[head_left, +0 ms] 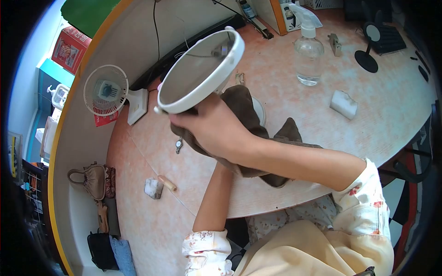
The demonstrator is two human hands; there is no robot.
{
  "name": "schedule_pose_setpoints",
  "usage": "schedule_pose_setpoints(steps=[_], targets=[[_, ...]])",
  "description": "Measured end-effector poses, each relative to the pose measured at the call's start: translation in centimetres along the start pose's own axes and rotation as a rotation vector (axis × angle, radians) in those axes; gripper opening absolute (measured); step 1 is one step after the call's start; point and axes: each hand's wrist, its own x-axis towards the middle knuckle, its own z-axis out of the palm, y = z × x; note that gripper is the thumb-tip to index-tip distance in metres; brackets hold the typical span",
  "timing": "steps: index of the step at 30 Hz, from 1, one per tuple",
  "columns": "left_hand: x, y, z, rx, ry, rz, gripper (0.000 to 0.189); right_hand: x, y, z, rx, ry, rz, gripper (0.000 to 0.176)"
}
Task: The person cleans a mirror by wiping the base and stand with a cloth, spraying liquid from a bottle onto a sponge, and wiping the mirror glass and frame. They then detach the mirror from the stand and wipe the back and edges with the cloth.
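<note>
A round mirror (195, 76) in a white frame is tilted, its glass facing up and to the left. My right hand (214, 126) is closed around a dark brown cloth (241, 108) just below the frame's lower edge. The cloth hangs down beneath my right forearm. My left forearm (218, 195) reaches up under the right one; the left hand itself is hidden behind the cloth and right hand, so its grip does not show. Part of a white round base (259, 110) shows behind the cloth.
A spray bottle (308, 55) with clear liquid stands behind on the right, near a white block (344, 104) and a small black stand mirror (369, 43). Leftward are a small fan (108, 89), a watch (179, 145), a grey-white block (153, 188) and a wooden handle (166, 182).
</note>
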Motion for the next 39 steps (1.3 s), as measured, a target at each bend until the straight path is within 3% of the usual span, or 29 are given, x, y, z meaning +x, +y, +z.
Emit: schedule_pose_setpoints(steps=[2, 3, 6, 9, 12, 15, 18, 19, 22, 24, 25, 29, 32, 35, 38, 39], targets=[[0.4, 0.0, -0.2, -0.007, 0.002, -0.014, 0.028, -0.7, 2.9, -0.6, -0.519, -0.046, -0.461, 0.034], [0.6, 0.3, -0.3, -0.011, 0.002, -0.018, 0.029, -0.8, 3.4, -1.3, -0.765, -0.071, -0.530, 0.034], [1.0, 0.7, -0.4, -0.016, 0.005, -0.038, 0.031, -0.4, 3.6, -4.7, -0.997, -0.150, -0.430, 0.034], [1.5, 0.9, -0.5, 0.072, -0.045, -0.050, 0.028, 0.1, 3.8, -4.7, -1.023, -0.092, -0.338, 0.030], [1.3, 0.5, -0.6, 0.064, -0.055, -0.048, 0.028, 0.7, 3.6, -1.6, -0.733, -0.129, -0.188, 0.027], [1.0, -0.2, -0.3, 0.023, -0.032, -0.042, 0.028, 0.6, 0.9, 0.8, -0.119, 0.002, -0.108, 0.027], [1.0, -0.6, -0.4, -0.020, -0.010, -0.051, 0.028, 0.3, -0.1, 1.1, 0.378, 0.040, 0.176, 0.030], [1.1, -0.8, -0.4, -0.037, 0.000, -0.052, 0.029, 0.1, 1.0, 0.7, 0.176, -0.011, -0.054, 0.030], [1.3, -1.5, -0.1, -0.101, 0.031, -0.071, 0.029, 0.5, 4.4, -3.0, -0.723, -0.203, -0.358, 0.033], [1.7, -1.7, 0.2, -0.134, 0.054, -0.090, 0.029, 1.4, 5.5, -6.7, -1.070, -0.179, -0.657, 0.039], [2.1, -0.9, 0.1, -0.134, 0.066, -0.102, 0.029, 1.9, 4.9, -8.3, -1.188, -0.212, -0.639, 0.042], [2.2, 1.3, -0.2, 0.080, 0.089, -0.007, 0.030, 3.2, 3.3, -11.1, -1.431, -0.263, -0.837, 0.039], [2.3, 1.1, -0.4, 0.091, 0.050, -0.066, 0.029, 3.9, 1.3, -11.3, -1.555, -0.262, -0.738, 0.038], [2.4, 0.5, -0.4, 0.263, 0.025, -0.208, 0.028, 4.8, 1.2, -12.3, -1.529, -0.041, -0.652, 0.038], [2.1, 1.7, -0.2, 0.124, 0.088, 0.049, 0.027, 0.9, 5.4, -10.3, -1.350, -0.015, -0.658, 0.039], [2.1, 1.2, 0.0, 0.012, 0.109, 0.064, 0.027, -0.6, 5.9, -9.8, -1.272, -0.108, -0.610, 0.037]])
